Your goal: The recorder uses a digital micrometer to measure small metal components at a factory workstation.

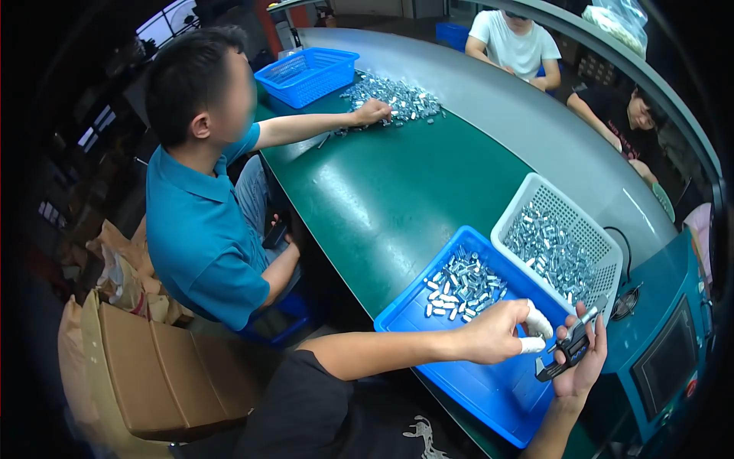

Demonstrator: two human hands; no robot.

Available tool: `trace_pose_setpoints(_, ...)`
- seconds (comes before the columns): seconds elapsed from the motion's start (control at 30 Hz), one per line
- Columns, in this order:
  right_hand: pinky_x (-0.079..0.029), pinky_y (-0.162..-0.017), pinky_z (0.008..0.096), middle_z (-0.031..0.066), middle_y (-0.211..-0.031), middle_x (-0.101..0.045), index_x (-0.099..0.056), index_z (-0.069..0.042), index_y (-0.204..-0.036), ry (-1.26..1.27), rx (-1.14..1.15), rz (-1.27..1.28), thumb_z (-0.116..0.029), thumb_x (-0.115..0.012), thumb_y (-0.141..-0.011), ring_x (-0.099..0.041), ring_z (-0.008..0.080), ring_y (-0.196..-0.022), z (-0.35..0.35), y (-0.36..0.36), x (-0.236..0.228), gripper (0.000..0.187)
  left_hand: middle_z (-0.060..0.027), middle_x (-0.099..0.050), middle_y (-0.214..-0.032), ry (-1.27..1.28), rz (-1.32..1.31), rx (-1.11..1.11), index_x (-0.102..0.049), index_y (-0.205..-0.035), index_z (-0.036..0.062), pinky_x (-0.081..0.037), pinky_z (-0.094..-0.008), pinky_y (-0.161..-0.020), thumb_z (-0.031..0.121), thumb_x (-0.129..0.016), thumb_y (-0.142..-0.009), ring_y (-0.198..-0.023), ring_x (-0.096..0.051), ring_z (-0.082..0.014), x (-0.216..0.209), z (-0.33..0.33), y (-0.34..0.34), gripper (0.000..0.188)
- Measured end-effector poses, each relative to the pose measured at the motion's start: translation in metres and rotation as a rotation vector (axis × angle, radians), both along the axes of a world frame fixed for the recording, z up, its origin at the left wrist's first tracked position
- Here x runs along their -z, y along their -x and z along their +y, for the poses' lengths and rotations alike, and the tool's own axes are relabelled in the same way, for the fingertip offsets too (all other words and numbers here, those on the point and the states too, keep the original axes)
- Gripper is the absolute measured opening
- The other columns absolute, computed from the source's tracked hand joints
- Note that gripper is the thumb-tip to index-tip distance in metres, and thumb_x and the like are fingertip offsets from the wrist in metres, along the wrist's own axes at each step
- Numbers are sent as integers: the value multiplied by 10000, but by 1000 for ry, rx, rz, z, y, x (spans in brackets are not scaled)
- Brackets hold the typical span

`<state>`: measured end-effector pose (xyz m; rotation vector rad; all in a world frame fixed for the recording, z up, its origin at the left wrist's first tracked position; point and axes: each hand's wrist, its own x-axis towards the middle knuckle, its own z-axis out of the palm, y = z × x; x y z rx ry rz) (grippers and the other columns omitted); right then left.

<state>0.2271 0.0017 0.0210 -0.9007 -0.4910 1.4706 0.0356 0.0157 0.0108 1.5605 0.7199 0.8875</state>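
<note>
— Holding a digital micrometer (569, 348) upright in the right hand (582, 359), fingers curled shut round its dark body, a worker sits at the near end of a long green counter (397, 191). See how the tool's metal tip points up and away?

— Yes; that grip seems to keep the display facing the wearer. And the left hand (497, 333)?

— It reaches across toward the tool, closed to a pinch, with white finger cots (535, 329) on the thumb and forefinger. Whether a part sits between those fingertips cannot be told; the spot is too small.

— What lies under the hands?

— A shallow blue tray (489, 382), its far corner holding a loose heap of small silver metal parts (462, 287). The near part of the tray is bare, so the hands work over open blue plastic, likely so a dropped piece stays inside.

— And beside it?

— A white mesh basket (535, 195) touching the tray's right edge, filled with more of the same parts (550, 252). To the right stands a teal machine (673, 336) with a dark screen.

— Others at work?

— A person in a blue shirt (199, 229) sits on the left, one hand on a scattered pile of parts (397, 99) farther up the counter, next to a blue basket (306, 73). Two more people sit at the far side.
</note>
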Motion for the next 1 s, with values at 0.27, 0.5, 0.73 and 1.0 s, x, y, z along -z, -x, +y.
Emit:
trace_pose_setpoints(0.27, -406, -327, 214, 93, -826, -560, -476, 6, -1216, -21, -9, 33, -374, -371, -970, -561, 168, -672, -5, 4, -4, 465, -48, -650, -962, 317, -200, 88, -631, -1057, -3, -497, -257, -784, 124, -695, -823, -870, -603, -103, 23, -6, -10, 274)
trace_pose_setpoints(0.5, -419, -334, 220, 101, -831, -568, -429, 6, -1287, -44, -1, 36, -379, -344, -978, -572, 175, -667, -5, 2, -4, 501, -73, -664, -944, 376, -198, 87, -622, -1063, -11, -513, -254, -757, 101, -666, -846, -861, -629, -115, 36, -9, -19, 248)
trace_pose_setpoints(0.73, -416, -331, 207, 101, -836, -573, -426, -4, -1280, -44, -15, 33, -377, -328, -990, -580, 167, -664, -4, 0, -2, 482, -79, -665, -923, 481, -267, 137, -619, -1065, -7, -527, -242, -666, 114, -642, -869, -788, -646, -124, 31, -13, -15, 231)
trace_pose_setpoints(1.0, -409, -323, 201, 101, -820, -581, -466, -10, -1234, -47, 33, 18, -359, -324, -998, -581, 154, -638, -1, 3, -4, 445, -62, -665, -936, 493, -293, 119, -618, -1079, 17, -528, -246, -693, 140, -640, -881, -823, -640, -120, 30, -11, -15, 234)
